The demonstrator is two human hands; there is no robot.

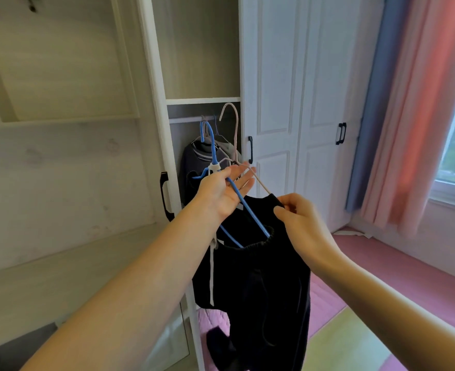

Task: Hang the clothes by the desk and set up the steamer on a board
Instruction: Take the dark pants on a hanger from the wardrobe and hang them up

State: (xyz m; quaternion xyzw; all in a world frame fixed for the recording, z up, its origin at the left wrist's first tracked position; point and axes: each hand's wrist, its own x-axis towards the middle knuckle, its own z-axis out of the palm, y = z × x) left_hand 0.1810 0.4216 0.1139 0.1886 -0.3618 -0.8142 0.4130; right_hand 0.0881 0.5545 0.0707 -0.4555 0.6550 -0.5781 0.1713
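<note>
The left hand (225, 190) lay palm-up with its fingers straight and relaxed, the blue hanger (238, 195) resting across the palm and a beige hanger (235, 135) rising past the fingertips. The blue hanger's long arm ran down and to the right into the dark clothes (255, 277) hanging below. The right hand (301, 220), just beside and lower, pinched the dark collar near the beige arm, so it seemed nearer the cloth. Behind stood the open wardrobe (164, 145).

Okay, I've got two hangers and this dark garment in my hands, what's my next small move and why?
Probably seat the dark garment fully on the pink hanger: your right hand pinches its edge, while your left hand carries both that and the blue hanger.
</note>
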